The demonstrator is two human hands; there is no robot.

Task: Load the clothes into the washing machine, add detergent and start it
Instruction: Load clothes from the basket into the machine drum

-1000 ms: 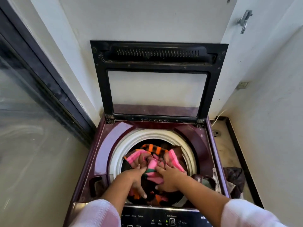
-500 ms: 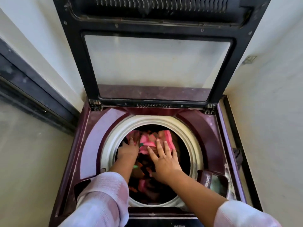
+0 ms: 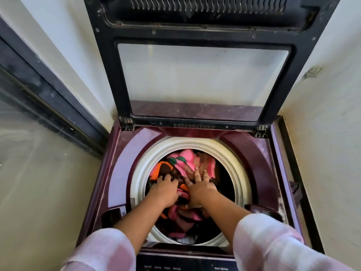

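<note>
The maroon top-loading washing machine (image 3: pixel 121 165) is seen with its black-framed glass lid (image 3: pixel 203 79) raised upright. Pink, orange and brown clothes (image 3: pixel 185 161) are piled inside the white-rimmed drum (image 3: pixel 230 151).

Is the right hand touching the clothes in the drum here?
Touching. The head view shows the right hand pressed flat, fingers spread, on the pink clothes, with no gap beneath the palm.
</note>
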